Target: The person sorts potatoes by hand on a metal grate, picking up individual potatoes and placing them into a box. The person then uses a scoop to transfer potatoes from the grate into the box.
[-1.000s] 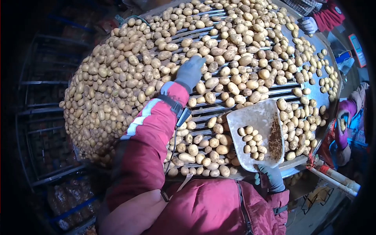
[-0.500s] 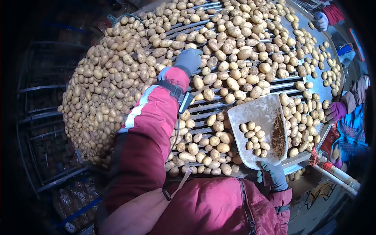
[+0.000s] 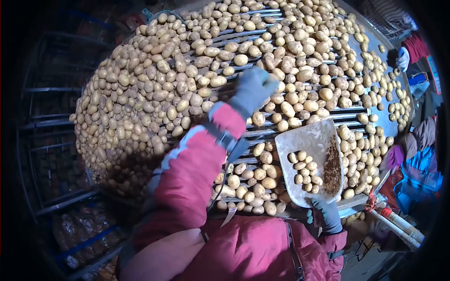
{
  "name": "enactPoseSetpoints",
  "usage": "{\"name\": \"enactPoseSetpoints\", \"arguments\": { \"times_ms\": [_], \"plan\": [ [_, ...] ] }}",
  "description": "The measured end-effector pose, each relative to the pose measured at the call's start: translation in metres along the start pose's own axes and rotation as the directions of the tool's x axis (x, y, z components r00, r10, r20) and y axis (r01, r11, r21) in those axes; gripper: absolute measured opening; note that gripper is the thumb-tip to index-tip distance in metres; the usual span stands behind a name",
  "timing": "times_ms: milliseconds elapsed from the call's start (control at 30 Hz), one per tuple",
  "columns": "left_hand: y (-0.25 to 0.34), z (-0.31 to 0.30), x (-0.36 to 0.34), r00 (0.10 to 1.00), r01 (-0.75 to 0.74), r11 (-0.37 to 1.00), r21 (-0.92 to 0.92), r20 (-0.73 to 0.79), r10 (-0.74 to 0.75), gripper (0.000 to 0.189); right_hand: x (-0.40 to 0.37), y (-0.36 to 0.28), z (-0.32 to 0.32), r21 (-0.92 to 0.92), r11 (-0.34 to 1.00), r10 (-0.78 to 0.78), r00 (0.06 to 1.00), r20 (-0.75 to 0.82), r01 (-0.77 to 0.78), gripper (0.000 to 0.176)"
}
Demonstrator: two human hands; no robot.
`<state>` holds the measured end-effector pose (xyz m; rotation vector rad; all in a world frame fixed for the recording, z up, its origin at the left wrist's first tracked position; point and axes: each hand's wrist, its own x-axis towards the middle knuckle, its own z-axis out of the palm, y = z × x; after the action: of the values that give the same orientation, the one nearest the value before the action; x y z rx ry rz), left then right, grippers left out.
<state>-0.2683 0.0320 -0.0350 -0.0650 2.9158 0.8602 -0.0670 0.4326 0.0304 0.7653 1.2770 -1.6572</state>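
My left hand (image 3: 255, 90), in a grey-blue glove, is above the slatted rack among the potatoes. Its fingers are curled and slightly blurred, and a pale potato (image 3: 273, 84) shows at the fingertips. Low at the right, my gloved right hand (image 3: 327, 216) is wrapped around the handle end of a white scoop (image 3: 307, 136). Several small potatoes (image 3: 306, 172) lie in the scoop, beside a patch of brown dirt. The handle itself is mostly hidden by the hand.
A large potato heap (image 3: 122, 103) covers the left side, with more potatoes over the metal slats (image 3: 262, 133). Along the right edge are other people's gloved hands, one white (image 3: 402, 59) and one purple (image 3: 394, 157). Pale poles (image 3: 401, 225) stick out at lower right.
My left hand has moved right across the slats, away from the big heap. The right hand and scoop hold nearly the same place. The view has shifted slightly.
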Motion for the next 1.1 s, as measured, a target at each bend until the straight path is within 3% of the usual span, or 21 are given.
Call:
{"name": "enactPoseSetpoints", "arguments": {
  "times_ms": [33, 67, 133, 200, 267, 333, 533, 600, 667, 700, 767, 867, 900, 933, 967, 1000, 1033, 1100],
  "plan": [
    [0.028, -0.010, -0.025, 0.999, -0.012, 0.976, -0.216, 0.032, 0.019, 0.043, 0.000, -0.002, 0.002, -0.018, 0.999, 0.030, 1.000, -0.010, -0.030, 0.026],
    [0.032, 0.005, -0.040, 0.984, -0.143, 0.778, -0.611, -0.001, 0.180, 0.047, 0.001, -0.005, 0.001, -0.041, 0.998, 0.054, 0.998, -0.019, -0.055, 0.026],
    [0.017, -0.015, -0.042, 0.962, -0.272, 0.921, -0.278, -0.099, 0.254, 0.042, 0.006, -0.001, -0.001, -0.056, 0.998, 0.018, 1.000, -0.018, -0.019, 0.029],
    [-0.008, -0.069, -0.045, 0.993, -0.026, 0.995, -0.097, -0.120, 0.014, 0.040, 0.006, -0.003, -0.001, -0.024, 0.999, 0.041, 0.999, -0.006, -0.041, 0.028],
    [-0.184, -0.019, -0.003, 0.960, 0.197, 0.963, -0.185, -0.162, -0.228, 0.044, 0.006, -0.003, -0.003, -0.028, 0.999, 0.041, 0.999, 0.006, -0.041, 0.028],
    [-0.217, -0.022, 0.008, 0.914, 0.202, 0.974, -0.104, -0.337, -0.226, 0.055, 0.008, -0.002, -0.003, -0.037, 0.998, 0.049, 0.999, 0.017, -0.048, 0.028],
    [-0.139, -0.048, 0.039, 0.933, 0.312, 0.941, 0.134, -0.233, -0.276, 0.078, 0.004, -0.005, 0.005, -0.040, 0.998, 0.048, 0.998, -0.027, -0.049, 0.026],
    [-0.152, -0.044, 0.049, 0.935, 0.324, 0.928, 0.185, -0.211, -0.285, 0.083, 0.003, -0.006, 0.008, 0.008, 1.000, 0.025, 1.000, -0.016, -0.025, 0.026],
    [-0.172, -0.044, 0.062, 0.956, 0.282, 0.954, -0.103, -0.053, -0.288, 0.075, 0.003, -0.004, 0.009, 0.032, 0.999, 0.019, 1.000, -0.011, -0.019, 0.026],
    [-0.173, -0.042, 0.064, 0.957, 0.279, 0.955, -0.104, -0.052, -0.285, 0.075, 0.003, -0.004, 0.008, 0.053, 0.999, 0.013, 1.000, -0.005, -0.013, 0.027],
    [-0.164, -0.041, 0.068, 0.960, 0.278, 0.917, 0.285, -0.056, -0.274, 0.060, 0.003, -0.004, 0.008, 0.061, 0.998, 0.014, 1.000, -0.002, -0.014, 0.027],
    [-0.134, -0.051, 0.056, 0.953, 0.299, 0.941, 0.159, -0.094, -0.287, 0.047, 0.005, 0.002, 0.007, 0.085, 0.996, 0.037, 0.999, -0.016, -0.035, 0.027],
    [-0.154, -0.032, 0.065, 0.952, 0.271, 0.932, 0.239, -0.209, -0.223, 0.047, 0.005, 0.003, 0.007, 0.094, 0.994, 0.053, 0.998, -0.036, -0.049, 0.027],
    [-0.183, -0.021, 0.076, 0.951, 0.274, 0.932, 0.236, -0.210, -0.227, 0.047, 0.005, 0.002, 0.006, 0.090, 0.995, 0.054, 0.998, -0.036, -0.051, 0.027],
    [-0.212, -0.014, 0.088, 0.945, 0.305, 0.938, -0.164, -0.071, -0.319, 0.048, 0.005, 0.001, 0.006, 0.071, 0.996, 0.047, 0.999, -0.019, -0.046, 0.027],
    [-0.213, -0.018, 0.091, 0.935, 0.339, 0.777, -0.531, 0.095, -0.343, 0.049, 0.005, 0.000, 0.005, 0.052, 0.998, 0.040, 0.999, -0.002, -0.040, 0.027],
    [-0.208, -0.004, 0.082, 0.968, 0.175, 0.984, 0.034, -0.188, -0.165, 0.050, 0.005, 0.000, 0.006, 0.051, 0.998, 0.039, 0.999, -0.003, -0.039, 0.027],
    [-0.177, -0.012, 0.068, 0.963, 0.189, 0.981, 0.040, -0.204, -0.177, 0.050, 0.005, 0.000, 0.008, 0.048, 0.998, 0.052, 0.998, -0.020, -0.051, 0.027]
  ]
}}
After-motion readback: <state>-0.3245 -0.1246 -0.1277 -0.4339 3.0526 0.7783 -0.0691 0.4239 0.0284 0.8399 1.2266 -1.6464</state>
